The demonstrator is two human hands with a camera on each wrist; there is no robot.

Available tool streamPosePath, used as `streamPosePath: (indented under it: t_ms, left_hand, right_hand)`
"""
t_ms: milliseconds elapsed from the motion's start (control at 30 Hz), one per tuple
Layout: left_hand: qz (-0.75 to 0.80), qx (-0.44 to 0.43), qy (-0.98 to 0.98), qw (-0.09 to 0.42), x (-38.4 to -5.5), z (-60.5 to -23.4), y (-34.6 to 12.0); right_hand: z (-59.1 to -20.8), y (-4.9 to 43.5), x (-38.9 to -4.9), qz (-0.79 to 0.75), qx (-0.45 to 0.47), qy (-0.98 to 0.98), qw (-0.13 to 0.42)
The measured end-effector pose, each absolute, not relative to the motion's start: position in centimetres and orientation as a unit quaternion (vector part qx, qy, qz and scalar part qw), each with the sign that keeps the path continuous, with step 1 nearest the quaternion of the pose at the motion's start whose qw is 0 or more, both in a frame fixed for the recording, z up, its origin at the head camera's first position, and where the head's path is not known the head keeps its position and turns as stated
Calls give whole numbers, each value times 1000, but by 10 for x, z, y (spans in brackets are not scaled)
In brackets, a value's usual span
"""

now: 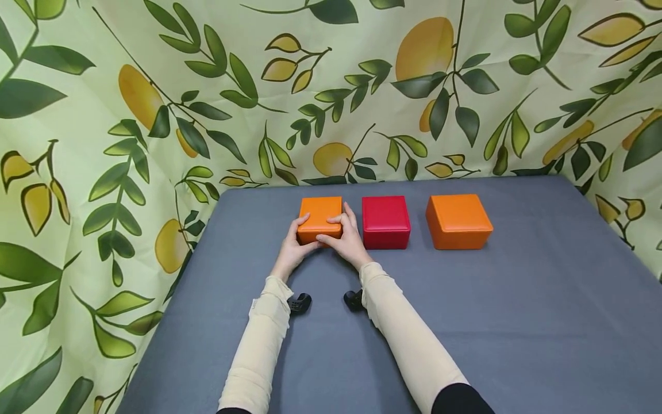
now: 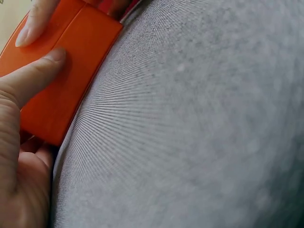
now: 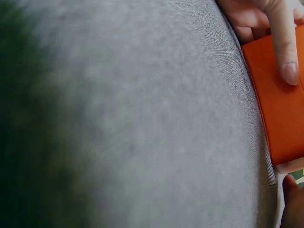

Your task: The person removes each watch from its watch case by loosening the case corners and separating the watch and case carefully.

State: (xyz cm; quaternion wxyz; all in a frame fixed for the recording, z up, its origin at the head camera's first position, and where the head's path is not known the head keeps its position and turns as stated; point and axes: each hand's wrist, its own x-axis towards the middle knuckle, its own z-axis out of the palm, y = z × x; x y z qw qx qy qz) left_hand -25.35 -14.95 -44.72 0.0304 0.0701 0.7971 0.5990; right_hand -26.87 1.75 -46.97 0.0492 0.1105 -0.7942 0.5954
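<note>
Both hands hold a small orange lidded box at the far side of the grey table. The left hand grips its left side, its thumb lying on the front face in the left wrist view. From the right, the right hand grips it with bent fingers and a thumb at the front. A seam runs along the box near both thumbs. Some fingers are hidden behind the box. In the right wrist view, the left thumb presses on the same face.
Just right of the right hand sits a red box. Farther right stands another orange box. A leaf-and-lemon patterned cloth hangs behind the table and along its left side. Black wrist devices protrude inward from the cream sleeves.
</note>
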Motion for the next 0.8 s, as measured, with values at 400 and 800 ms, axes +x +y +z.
streamPosePath:
  t_ms: [400, 800]
  left_hand:
    - [634, 60, 771, 21, -253, -452, -151]
    - [656, 62, 752, 13, -272, -471, -154]
  right_hand:
    - [-466, 11, -275, 631, 95, -769, 46]
    - [-465, 12, -285, 646, 88, -758, 31]
